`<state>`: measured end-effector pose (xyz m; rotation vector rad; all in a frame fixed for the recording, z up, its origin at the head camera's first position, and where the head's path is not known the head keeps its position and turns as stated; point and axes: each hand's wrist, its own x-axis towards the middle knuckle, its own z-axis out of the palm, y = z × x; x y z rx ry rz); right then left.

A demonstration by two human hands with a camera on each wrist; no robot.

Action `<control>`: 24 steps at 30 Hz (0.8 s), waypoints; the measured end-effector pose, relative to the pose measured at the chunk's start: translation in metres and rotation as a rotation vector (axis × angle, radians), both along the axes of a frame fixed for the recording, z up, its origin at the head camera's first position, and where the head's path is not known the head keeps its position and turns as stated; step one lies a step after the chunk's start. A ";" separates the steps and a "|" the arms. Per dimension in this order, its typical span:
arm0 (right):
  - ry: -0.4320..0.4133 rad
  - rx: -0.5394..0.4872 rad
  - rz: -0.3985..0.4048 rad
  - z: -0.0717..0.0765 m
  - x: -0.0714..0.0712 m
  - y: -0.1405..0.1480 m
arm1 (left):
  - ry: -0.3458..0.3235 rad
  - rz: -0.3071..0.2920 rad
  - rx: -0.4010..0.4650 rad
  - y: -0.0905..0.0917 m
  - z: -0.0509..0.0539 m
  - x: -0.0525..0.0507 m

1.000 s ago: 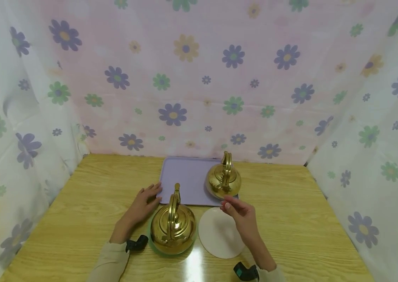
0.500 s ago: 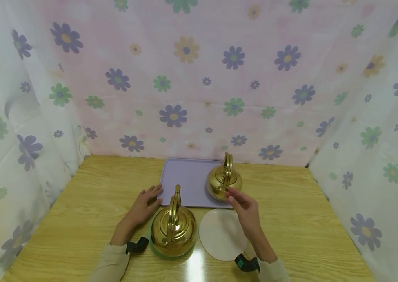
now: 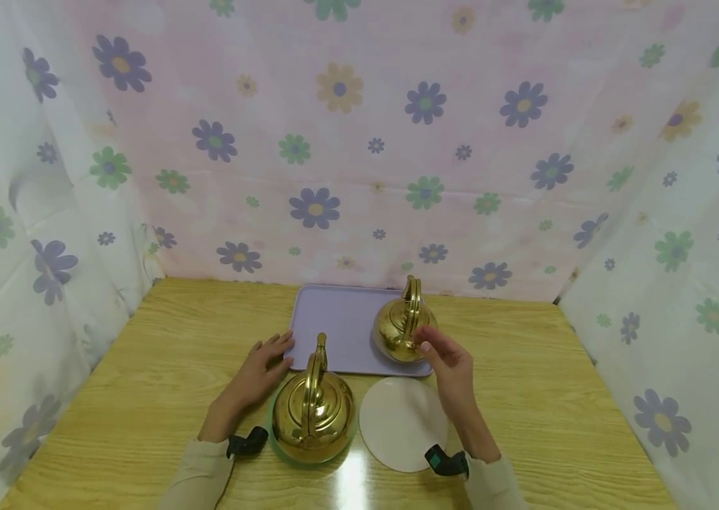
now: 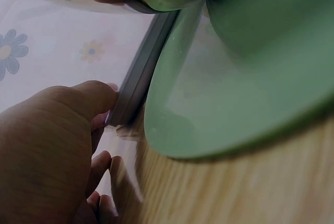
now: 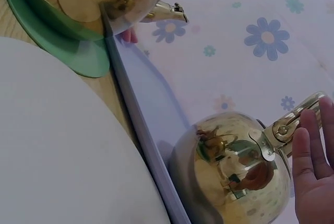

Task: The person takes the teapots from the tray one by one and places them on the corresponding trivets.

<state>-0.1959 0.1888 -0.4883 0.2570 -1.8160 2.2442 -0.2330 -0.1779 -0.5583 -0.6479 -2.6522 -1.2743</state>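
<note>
A smaller brass kettle (image 3: 394,341) stands on the right end of a lilac tray (image 3: 333,327), its handle upright. My right hand (image 3: 455,375) is at the near right side of that kettle; in the right wrist view its extended fingers (image 5: 308,156) lie beside the handle (image 5: 292,125). Whether they touch it I cannot tell. My left hand (image 3: 258,374) rests at the tray's near left corner, thumb against the rim in the left wrist view. Just right of this hand, a larger brass kettle (image 3: 314,428) stands on a green round mat (image 4: 245,114).
A white round mat (image 3: 402,428) lies right of the larger kettle, in front of the tray. The wooden table (image 3: 544,397) extends to both sides. Flowered curtains (image 3: 359,142) enclose the back and sides.
My right hand has moved forward and a little right, from above the white mat to the smaller kettle's side. The left hand and both kettles have stayed put.
</note>
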 end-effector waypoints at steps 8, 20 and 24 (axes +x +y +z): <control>0.023 -0.041 0.039 0.008 -0.007 0.000 | -0.037 0.003 -0.028 0.000 0.001 -0.001; 0.007 -0.050 -0.046 0.015 -0.018 -0.001 | -0.049 -0.004 -0.016 -0.001 0.000 -0.002; -0.001 -0.058 -0.051 0.014 -0.023 0.000 | -0.045 -0.004 -0.009 -0.001 0.000 -0.002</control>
